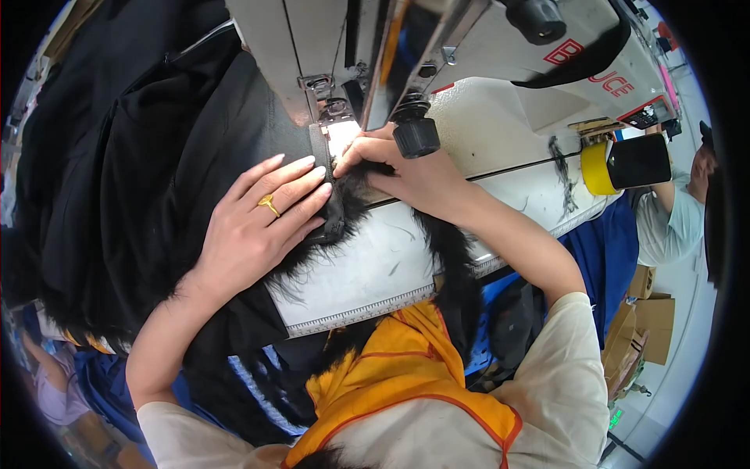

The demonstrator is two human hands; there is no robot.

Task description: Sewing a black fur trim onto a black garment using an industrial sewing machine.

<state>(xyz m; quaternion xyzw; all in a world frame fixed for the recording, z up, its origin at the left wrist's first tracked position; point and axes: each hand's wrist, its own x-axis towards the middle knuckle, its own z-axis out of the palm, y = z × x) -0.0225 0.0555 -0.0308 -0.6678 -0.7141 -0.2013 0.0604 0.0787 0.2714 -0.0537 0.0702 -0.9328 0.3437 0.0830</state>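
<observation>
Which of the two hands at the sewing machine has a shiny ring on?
The left hand, laid on the black fabric: it wears a gold-coloured ring. No ring shows on the right hand.

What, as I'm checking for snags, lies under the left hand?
Black fabric shows around the left hand, with a dark strip and fur along the fabric's edge. What lies directly beneath the hand is covered and can't be seen.

Cardboard boxes (pixel 655 330) stand at right beside perhaps a pale floor (pixel 666 391).

Head-worn fisheye view — close, steeply downward
</observation>
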